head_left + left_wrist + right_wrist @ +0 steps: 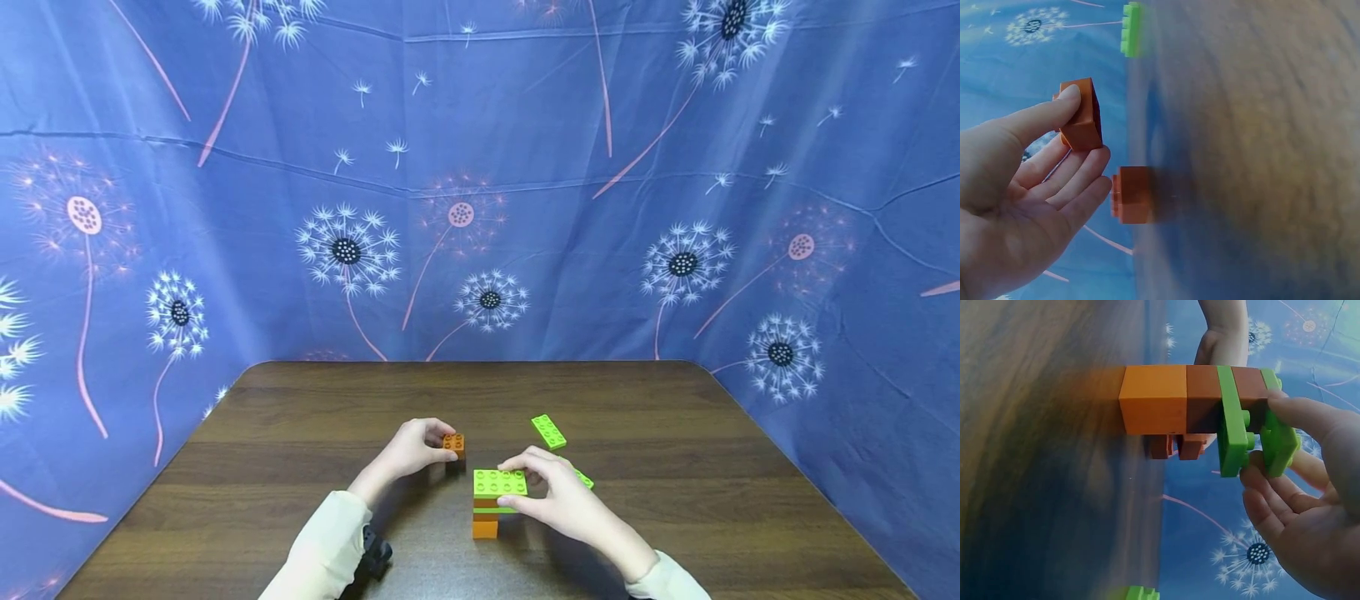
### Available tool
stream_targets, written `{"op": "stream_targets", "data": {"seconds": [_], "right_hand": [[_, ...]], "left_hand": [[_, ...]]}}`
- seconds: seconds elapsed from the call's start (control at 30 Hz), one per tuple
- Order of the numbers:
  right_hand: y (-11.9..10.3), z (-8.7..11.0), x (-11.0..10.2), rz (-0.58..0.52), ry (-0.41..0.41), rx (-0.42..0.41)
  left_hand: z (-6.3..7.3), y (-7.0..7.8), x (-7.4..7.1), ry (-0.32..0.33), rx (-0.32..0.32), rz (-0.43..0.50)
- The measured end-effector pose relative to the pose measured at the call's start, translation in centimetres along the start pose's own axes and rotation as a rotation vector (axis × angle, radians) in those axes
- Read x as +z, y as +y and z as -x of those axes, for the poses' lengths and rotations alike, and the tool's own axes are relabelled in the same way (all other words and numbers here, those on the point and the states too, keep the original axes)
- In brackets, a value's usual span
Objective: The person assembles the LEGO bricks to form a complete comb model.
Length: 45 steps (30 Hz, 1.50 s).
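My left hand (411,450) pinches an orange-brown building brick (1082,112) between thumb and fingers. In the left wrist view it is tilted above the table, its hollow underside partly showing. A second orange-brown brick (1135,195) sits on the table near those fingers. My right hand (562,493) grips the light green studded plate (500,482) topping a stack, thumb on one edge and fingers at the other. Under it come a brown brick (1251,386), another green plate (1232,434), a brown brick (1202,394) and an orange brick (1154,397) at the base.
Behind the right hand, a light green plate (549,432) lies on the wooden table (360,392), with another green plate (583,478) partly hidden by that hand. A black device (375,552) is at the left wrist. Blue dandelion-print cloth (570,250) hangs around the table.
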State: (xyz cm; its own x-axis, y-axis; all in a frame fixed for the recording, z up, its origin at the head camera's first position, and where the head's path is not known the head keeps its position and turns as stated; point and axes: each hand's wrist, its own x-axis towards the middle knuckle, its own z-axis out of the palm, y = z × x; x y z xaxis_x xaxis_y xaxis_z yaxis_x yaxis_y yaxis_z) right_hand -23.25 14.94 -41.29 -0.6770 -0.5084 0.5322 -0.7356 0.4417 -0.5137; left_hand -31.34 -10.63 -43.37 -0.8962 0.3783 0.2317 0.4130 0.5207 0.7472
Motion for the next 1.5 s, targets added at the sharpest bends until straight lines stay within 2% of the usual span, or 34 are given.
{"op": "stream_targets", "data": {"seconds": [0.1, 0.27, 0.4, 0.8, 1.13, 1.4, 1.5], "right_hand": [[-0.3, -0.1, -0.2, -0.027, -0.024, 0.010], [-0.9, -0.3, -0.7, -0.067, -0.096, 0.100], [-0.9, -0.3, -0.8, -0.071, -0.130, 0.139], [-0.7, -0.4, -0.3, -0.076, -0.087, 0.113], [-0.2, -0.4, 0.0, -0.068, -0.053, 0.084], [-0.1, -0.7, 0.2, -0.078, -0.030, 0.166], [0.1, -0.7, 0.2, -0.099, -0.029, 0.168]], "left_hand": [[0.4, 0.6, -0.5, 0.014, 0.009, 0.013], [1.1, 2.0, -1.6, 0.031, 0.033, 0.063], [1.8, 3.2, -2.2, 0.042, 0.036, 0.098], [2.8, 6.1, -2.7, 0.012, 0.098, 0.135], [3.1, 7.1, -2.2, -0.004, 0.152, 0.168], [3.3, 7.2, -1.8, -0.012, 0.170, 0.126], [3.4, 7.2, -1.7, -0.019, 0.181, 0.113]]}}
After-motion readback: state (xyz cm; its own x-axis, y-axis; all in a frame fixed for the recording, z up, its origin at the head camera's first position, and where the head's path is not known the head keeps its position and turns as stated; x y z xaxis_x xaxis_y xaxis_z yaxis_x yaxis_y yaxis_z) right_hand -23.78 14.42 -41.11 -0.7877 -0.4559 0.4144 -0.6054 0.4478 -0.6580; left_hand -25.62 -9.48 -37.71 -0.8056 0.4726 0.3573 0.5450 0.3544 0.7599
